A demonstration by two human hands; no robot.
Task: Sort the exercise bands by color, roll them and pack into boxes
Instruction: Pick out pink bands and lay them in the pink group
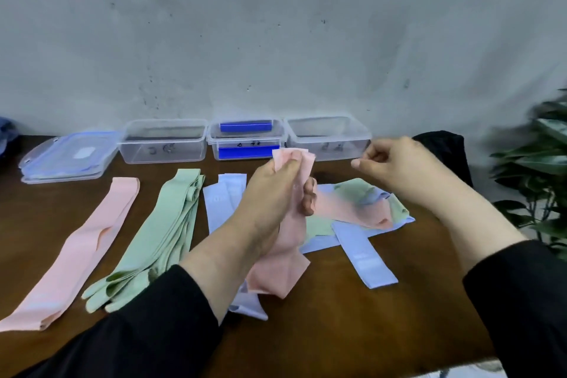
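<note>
My left hand (276, 190) is shut on a pink band (277, 273), lifted above the table's middle; its top end sticks out above my fingers and its lower end hangs down to the table. My right hand (389, 159) hovers to the right with fingers curled and nothing in it. Sorted on the left lie a pink band (73, 252), a stack of green bands (162, 233) and light blue bands (217, 202). A mixed heap of pink, green and blue bands (362, 209) lies under my right arm. Three clear boxes (164, 141) (245, 139) (328, 136) stand at the back.
Clear lids (67, 156) are stacked at the back left. The middle box holds blue clips. A black object (441, 147) sits behind my right hand and a leafy plant (540, 169) stands at the right edge. A grey wall runs behind the wooden table (337, 331).
</note>
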